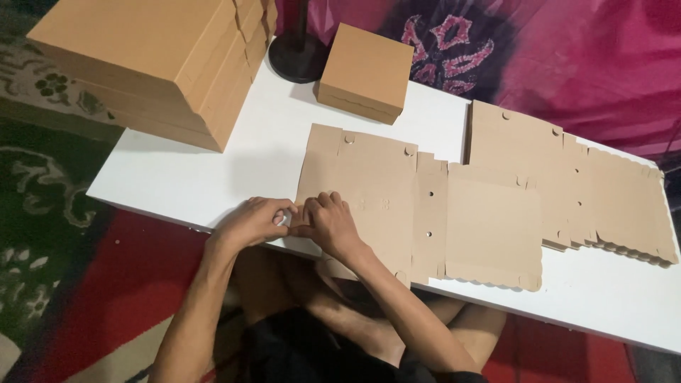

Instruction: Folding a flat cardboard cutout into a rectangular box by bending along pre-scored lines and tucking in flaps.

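Sitting cross-legged at a low white table (pixel 213 170), the person works with both bare hands at the near left edge of a flat brown blank (pixel 369 191). This die-cut cardboard sheet lies unfolded on the tabletop, its long axis running left to right, with scalloped edges at its right end and small round holes along a narrow centre panel.

Left hand (pixel 252 221): fingers curled, fingertips pinched on the blank's left-hand flap at the table edge. Right hand (pixel 330 220): knuckles up, fingers bent and pressed onto the same flap, thumb side touching the left hand. The two hands meet over the flap (the exact grip under the fingers is hidden).

Surrounding items:
- A stack (pixel 603 206) of further flat blanks lies on the right part of the table, just beside the working blank and partly under its right end.
- A small closed box (pixel 365 71) stands at the far edge of the table, well apart from the hands.
- A pile (pixel 163 64) of large closed boxes occupies the far left corner, overhanging the table edge.
- A dark round base (pixel 294 60) with an upright pole stands between the pile and the small box.
- A pink patterned cloth (pixel 553 57) lies behind the table.
- A red and green rug (pixel 85 269) covers the floor.
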